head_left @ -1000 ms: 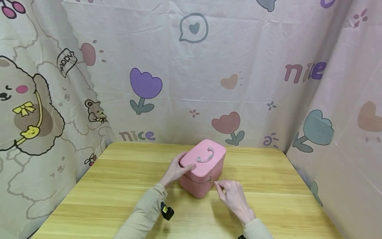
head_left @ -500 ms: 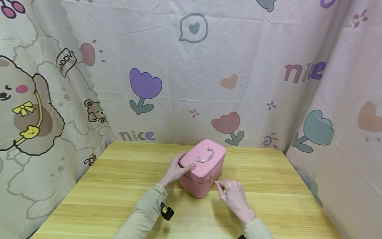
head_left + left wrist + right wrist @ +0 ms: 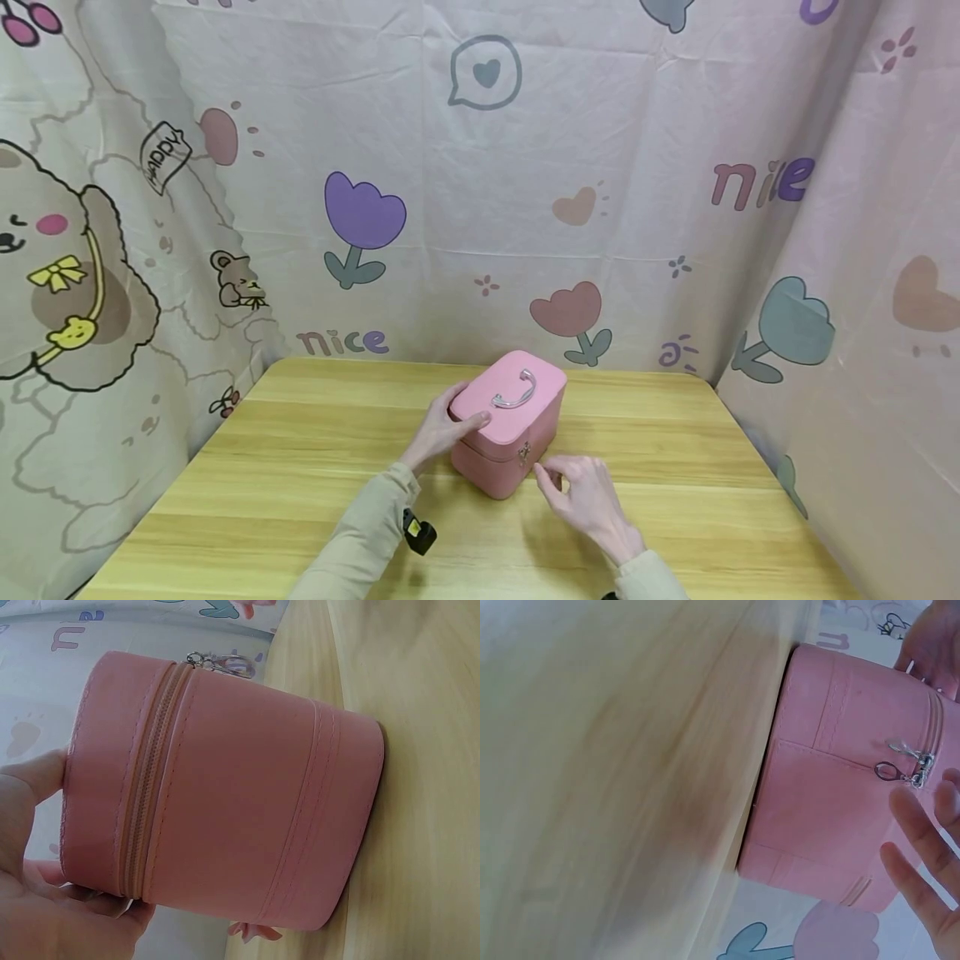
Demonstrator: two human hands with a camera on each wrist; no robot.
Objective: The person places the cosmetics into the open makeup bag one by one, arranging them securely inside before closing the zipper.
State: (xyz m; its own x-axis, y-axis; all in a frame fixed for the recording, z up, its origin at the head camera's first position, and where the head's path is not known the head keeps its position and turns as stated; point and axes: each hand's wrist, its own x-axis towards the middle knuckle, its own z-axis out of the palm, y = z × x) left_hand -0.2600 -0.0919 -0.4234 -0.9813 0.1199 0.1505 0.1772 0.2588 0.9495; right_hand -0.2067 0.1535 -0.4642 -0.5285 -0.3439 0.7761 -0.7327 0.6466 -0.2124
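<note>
A pink vanity case stands upright on the table, its lid down and a silver handle on top. My left hand grips the lid's left side, thumb on top and fingers round the edge. Two metal zipper pulls hang together at the seam on the side facing right. Close beside them is my right hand, with loosely bent, parted fingers that hold nothing. In the left wrist view, the zipper runs closed below the lid along the visible end.
The case rests on a wood-grain table. A printed cloth hangs behind and along both sides. A small black camera is worn at the left wrist. A pink bow sticks out from the case's far side.
My right hand's fingers have let go of the zipper pull and moved slightly down, apart from it. The pulls now hang down against the case. The left hand keeps its grip.
</note>
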